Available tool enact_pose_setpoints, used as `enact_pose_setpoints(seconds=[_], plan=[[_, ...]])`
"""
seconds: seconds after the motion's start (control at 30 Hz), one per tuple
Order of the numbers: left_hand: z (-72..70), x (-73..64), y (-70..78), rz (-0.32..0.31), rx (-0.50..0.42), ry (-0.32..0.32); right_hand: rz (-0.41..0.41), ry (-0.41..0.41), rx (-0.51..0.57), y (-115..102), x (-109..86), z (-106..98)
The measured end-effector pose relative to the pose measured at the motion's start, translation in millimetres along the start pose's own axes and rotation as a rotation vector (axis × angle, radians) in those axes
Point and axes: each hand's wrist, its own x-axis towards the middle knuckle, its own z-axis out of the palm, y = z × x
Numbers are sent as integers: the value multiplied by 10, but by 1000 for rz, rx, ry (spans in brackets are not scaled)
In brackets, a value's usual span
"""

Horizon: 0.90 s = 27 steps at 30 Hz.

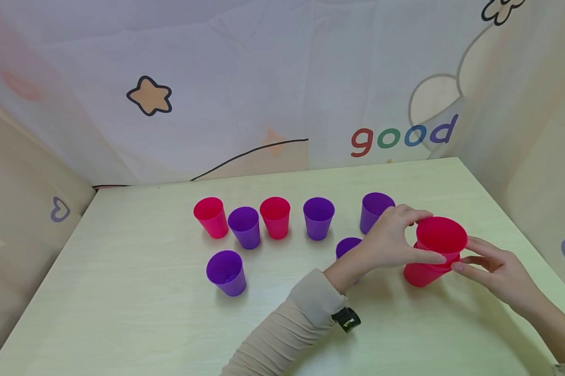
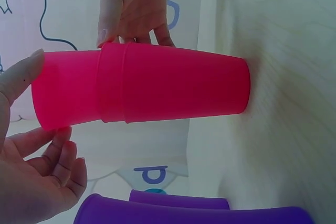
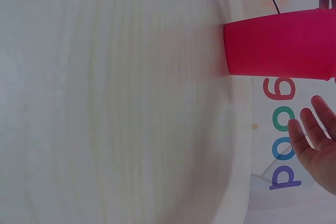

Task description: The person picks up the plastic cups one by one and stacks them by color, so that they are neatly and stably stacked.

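Note:
A stack of red cups (image 2: pixel 184 82) stands at the right of the table, its base on the tabletop. An upper red cup (image 1: pixel 439 237) sits partly inside it, above two rims that show in the left wrist view. My left hand (image 1: pixel 395 237) pinches this upper cup near its mouth, thumb in front and fingers behind. At the stack's right side is my right hand (image 1: pixel 503 274), its thumb by the rims. In the right wrist view its fingers (image 3: pixel 314 129) are spread and fairly straight beside the stack.
Left of the stack stand two red cups (image 1: pixel 275 216) and several purple cups (image 1: pixel 318 219), mouths up. One purple cup (image 1: pixel 348 246) is partly hidden by my left forearm. A nearer purple cup (image 1: pixel 226 274) stands at the left. A printed cloth (image 1: pixel 245 94) hangs behind the table.

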Motion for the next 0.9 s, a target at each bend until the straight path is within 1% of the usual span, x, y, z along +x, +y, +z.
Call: enact_pose_setpoints(seconds=[0.2,0.37,0.5,0.57,0.67,0.77,0.87,0.9], plan=[[18,-10,-20,6,-11,0,-4,3,-8,5,4,0],[24,-27,-48,17,-11,7,-25,14,-5,11,8,11],[-2,-50,-73,28,-8,21,-40,19,2,6,13,21],[-27,-72,-85,47,-13,34,-44,22,-5,-2,15,21],[-78,-116,-102,76,-25,57,-26,27,-23,-18,16,21],[-132,-157,-116,93,-22,80,21,36,-23,-33,7,23],[-180,-184,-127,95,-18,99,35,41,24,-40,-6,27],[-191,-192,-131,95,-19,103,36,51,58,-40,-10,31]])
